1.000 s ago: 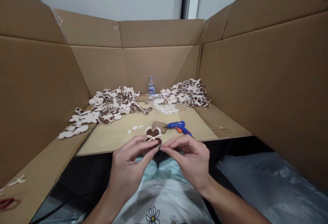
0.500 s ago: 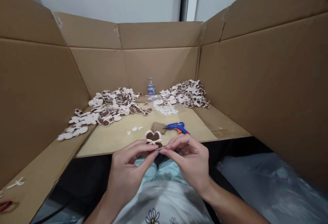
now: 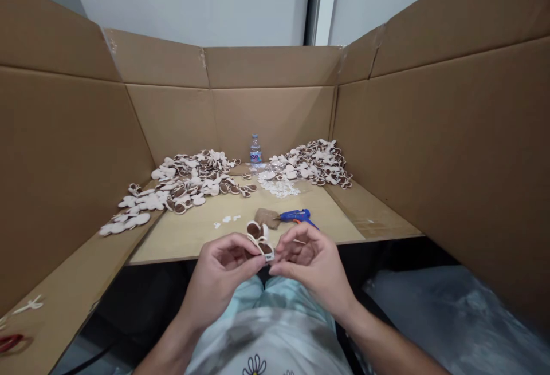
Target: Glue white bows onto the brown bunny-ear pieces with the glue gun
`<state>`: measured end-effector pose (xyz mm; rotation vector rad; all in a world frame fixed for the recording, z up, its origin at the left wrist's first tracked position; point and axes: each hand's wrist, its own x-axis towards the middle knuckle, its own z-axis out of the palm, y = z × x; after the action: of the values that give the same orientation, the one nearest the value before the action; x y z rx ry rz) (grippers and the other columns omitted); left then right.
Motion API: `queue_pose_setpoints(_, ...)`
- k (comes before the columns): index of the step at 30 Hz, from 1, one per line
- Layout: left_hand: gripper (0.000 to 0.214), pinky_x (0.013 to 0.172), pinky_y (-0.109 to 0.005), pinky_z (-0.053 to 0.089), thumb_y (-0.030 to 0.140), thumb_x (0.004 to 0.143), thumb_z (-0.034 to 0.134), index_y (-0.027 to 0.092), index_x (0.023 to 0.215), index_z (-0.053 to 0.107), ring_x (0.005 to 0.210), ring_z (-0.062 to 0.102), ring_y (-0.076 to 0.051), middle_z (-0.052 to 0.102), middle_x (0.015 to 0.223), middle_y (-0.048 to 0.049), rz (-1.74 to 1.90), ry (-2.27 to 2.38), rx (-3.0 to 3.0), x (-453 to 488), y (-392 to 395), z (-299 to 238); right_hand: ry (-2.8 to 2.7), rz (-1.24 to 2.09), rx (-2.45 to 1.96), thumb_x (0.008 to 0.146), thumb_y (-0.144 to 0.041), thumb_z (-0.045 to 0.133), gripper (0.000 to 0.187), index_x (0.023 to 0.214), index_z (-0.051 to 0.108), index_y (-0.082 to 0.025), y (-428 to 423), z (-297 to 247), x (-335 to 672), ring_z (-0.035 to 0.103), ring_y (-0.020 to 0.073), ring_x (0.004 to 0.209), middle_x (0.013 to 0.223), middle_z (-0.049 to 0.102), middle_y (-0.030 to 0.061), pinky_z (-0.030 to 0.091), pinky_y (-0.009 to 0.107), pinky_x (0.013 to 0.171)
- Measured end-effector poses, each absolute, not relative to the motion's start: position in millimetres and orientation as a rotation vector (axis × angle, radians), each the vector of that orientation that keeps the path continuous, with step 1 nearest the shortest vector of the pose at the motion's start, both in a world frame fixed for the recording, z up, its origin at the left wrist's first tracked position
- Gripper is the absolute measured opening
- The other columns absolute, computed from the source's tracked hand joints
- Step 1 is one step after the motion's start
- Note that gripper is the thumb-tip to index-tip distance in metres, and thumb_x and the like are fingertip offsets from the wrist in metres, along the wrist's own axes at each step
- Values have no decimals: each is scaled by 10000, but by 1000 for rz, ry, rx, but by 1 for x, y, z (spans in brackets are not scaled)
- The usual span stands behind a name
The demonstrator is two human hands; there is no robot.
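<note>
You hold a small brown-and-white felt piece [image 3: 259, 236], tied across with a pale bow, in the air just over the near edge of the table board [image 3: 193, 237], above your lap. Your left hand [image 3: 223, 269] has thumb and forefinger clamped on its lower left side. The fingertips of your right hand [image 3: 313, 266] are drawn together at its lower end, where a small white tab [image 3: 269, 256] shows. This looks like fitting or pressing work at that end, and any further handling calls for a steady pinch on both sides so the bow stays straight.

The blue glue gun [image 3: 296, 215] lies on the board just behind your hands, beside a brown fabric scrap [image 3: 266, 216]. Heaps of like pieces [image 3: 189, 177] and a water bottle [image 3: 255, 150] lie farther back.
</note>
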<state>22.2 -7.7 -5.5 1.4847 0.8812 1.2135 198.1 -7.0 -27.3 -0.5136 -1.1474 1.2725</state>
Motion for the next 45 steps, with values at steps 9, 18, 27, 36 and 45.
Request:
queue_pose_setpoints(9,257,615,-194,446,184,614,850,165,664,599,629,574,-87,637,663,29,1087,641,1123,22,-13,-4,-1457,1116,-433,590,21,819,576,1051,619,-261,-19,-26,206,677,104,798,924,675,-19,534,206,708)
queue_pose_setpoints(18,210,646,-208,452,94,658,794,166,683,598,647,584,-94,654,661,28,992,464,1028,25,-18,-2,-1551,989,-403,693,-50,786,486,1107,650,-267,-29,-22,206,625,118,794,924,642,2,536,272,734)
queue_pose_setpoints(27,263,617,-193,429,123,603,821,156,685,573,629,520,-77,589,667,36,949,443,924,31,-22,-3,-1693,606,-472,742,-62,746,285,975,724,-224,-38,-19,207,626,141,829,918,643,33,532,295,748)
queue_pose_setpoints(36,217,582,-171,452,122,597,832,162,688,639,607,555,-77,631,666,19,982,465,915,33,-23,-3,-1694,496,-491,717,-69,763,343,998,737,-264,-36,-19,208,634,168,812,914,659,44,544,314,708)
queue_pose_setpoints(45,105,632,-166,515,136,675,807,179,747,745,619,662,-91,719,656,-2,983,519,975,23,-25,-2,-1654,544,-465,727,-30,727,406,1033,729,-296,-36,-19,209,650,173,838,941,672,39,540,330,726)
